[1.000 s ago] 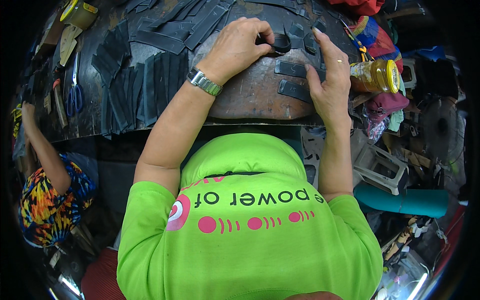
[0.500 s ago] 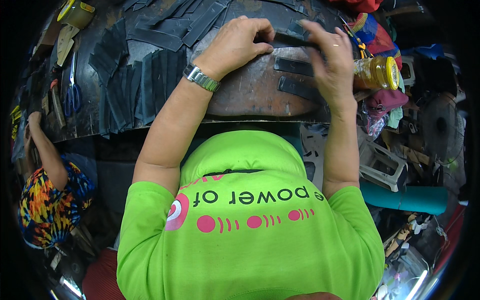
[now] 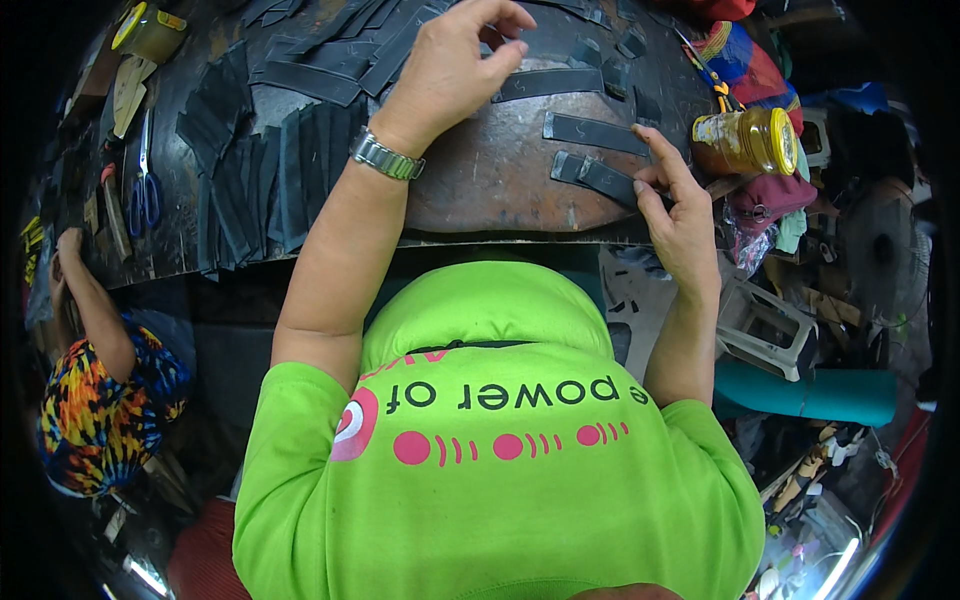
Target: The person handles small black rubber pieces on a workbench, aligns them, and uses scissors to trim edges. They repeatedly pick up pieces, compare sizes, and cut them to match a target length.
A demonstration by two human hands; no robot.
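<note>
Dark leather-like strips lie flat on a worn brown board (image 3: pixel 480 190) on the workbench. The farthest strip (image 3: pixel 550 84) rests just beyond my left hand's thumb, with a middle strip (image 3: pixel 595 132) nearer to me. My left hand (image 3: pixel 455 65), with a metal watch on its wrist, hovers over the board with thumb and curled fingers apart and nothing visible between them. My right hand (image 3: pixel 675 205) pinches the right end of a strip (image 3: pixel 608 180) that lies slantwise over another. Its index finger stretches toward the middle strip's end.
Many dark strips (image 3: pixel 275 175) are spread and stacked to the left and back. Blue-handled scissors (image 3: pixel 147 195) and a hammer (image 3: pixel 115 210) lie at far left. A yellow-lidded jar (image 3: pixel 740 142) lies beside my right hand. Another person's arm (image 3: pixel 100 300) reaches the bench at left.
The strip between my hands now lies on the board. My right hand has come nearer to me and taken a strip's end. My left hand has moved slightly farther away and left.
</note>
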